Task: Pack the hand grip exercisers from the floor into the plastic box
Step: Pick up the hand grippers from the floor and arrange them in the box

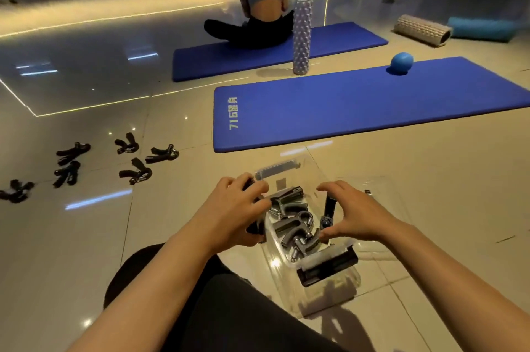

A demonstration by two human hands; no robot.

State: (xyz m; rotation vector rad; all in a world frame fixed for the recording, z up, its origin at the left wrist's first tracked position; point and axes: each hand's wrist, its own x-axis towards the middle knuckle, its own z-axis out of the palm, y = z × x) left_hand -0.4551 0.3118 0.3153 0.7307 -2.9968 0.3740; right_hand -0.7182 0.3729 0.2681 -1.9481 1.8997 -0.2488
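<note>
Floor: glossy pale tile (pixel 86 236), gym room, dim light with strip reflections.
Loose exercisers: six or so black hand grip exercisers (pixel 134 173) scattered on the tile at far left, well apart from the box; still to be packed, so judged roughly mid-task.
Left hand (pixel 238 209): fingers curled round a black exerciser (pixel 253 229), held at the box's left wall; looks like it's being brought in over the rim to drop.
Box: clear plastic box (pixel 355 241) on the floor right in front of the knees, close so neither arm has to stretch; dark latch at the near end.
Contents: several grey-handled exercisers (pixel 292 225) piled loosely in the middle, not stacked.
Right hand (pixel 354 218): fingers spread and lightly bent, holding nothing, at the box's right side; probably steadying it, contact hard to confirm through clear plastic.
Background right: blue mat (pixel 372 104), blue ball (pixel 401 63), knobbly roller (pixel 301 36) standing upright, second person seated on the far mat.
</note>
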